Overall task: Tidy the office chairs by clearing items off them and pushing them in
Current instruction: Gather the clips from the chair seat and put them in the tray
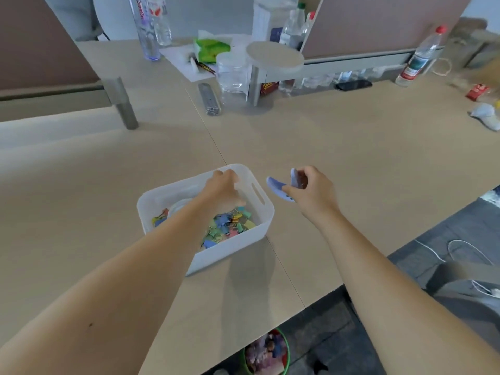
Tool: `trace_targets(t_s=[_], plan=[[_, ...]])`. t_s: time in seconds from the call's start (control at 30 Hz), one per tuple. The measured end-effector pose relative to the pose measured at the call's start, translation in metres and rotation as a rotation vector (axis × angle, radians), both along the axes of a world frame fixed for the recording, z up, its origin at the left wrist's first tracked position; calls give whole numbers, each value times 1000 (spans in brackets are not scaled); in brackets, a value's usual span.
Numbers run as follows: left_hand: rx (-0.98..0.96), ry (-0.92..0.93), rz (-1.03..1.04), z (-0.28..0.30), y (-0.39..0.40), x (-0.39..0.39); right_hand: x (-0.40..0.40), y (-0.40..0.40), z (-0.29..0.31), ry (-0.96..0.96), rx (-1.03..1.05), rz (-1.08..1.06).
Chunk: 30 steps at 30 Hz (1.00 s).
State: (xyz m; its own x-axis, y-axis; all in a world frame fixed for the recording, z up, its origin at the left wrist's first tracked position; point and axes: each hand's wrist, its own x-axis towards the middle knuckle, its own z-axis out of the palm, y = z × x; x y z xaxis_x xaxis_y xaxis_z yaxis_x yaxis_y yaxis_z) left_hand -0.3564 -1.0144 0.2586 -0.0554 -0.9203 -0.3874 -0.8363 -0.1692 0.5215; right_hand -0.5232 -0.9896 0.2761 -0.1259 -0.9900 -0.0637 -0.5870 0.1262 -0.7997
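The right hand (308, 190) is clamped on a blue clip (278, 188); the white bin (259, 209) lies at nine o'clock, the left hand's (224, 192) grip curled over its contents.

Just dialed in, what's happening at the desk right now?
A person stands at a desk. The left hand reaches into a white plastic bin that sits on the desk and holds a pile of coloured binder clips. The right hand hovers just right of the bin, closed on a small lilac object that is too blurred to identify. Whether the left hand grips anything cannot be seen. Bottles and clutter stand at the back. No chair is being handled in this view.
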Motion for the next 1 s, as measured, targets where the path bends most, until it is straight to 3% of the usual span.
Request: trace_targets(t_s=[0.1, 0.27, 0.5, 0.73, 1.0], plan=[[-30, 20, -9, 0, -3, 6, 13, -5, -1, 21, -2, 27], [-168, 132, 150, 15, 0, 26, 40, -15, -5, 105, 63, 122], [-257, 71, 262, 25, 21, 68, 73, -21, -11, 418, 99, 287], [-302, 38, 422, 41, 71, 80, 93, -5, 10, 321, -7, 432], [-420, -39, 799, 64, 206, 90, 142, 78, 42, 225, -123, 866]])
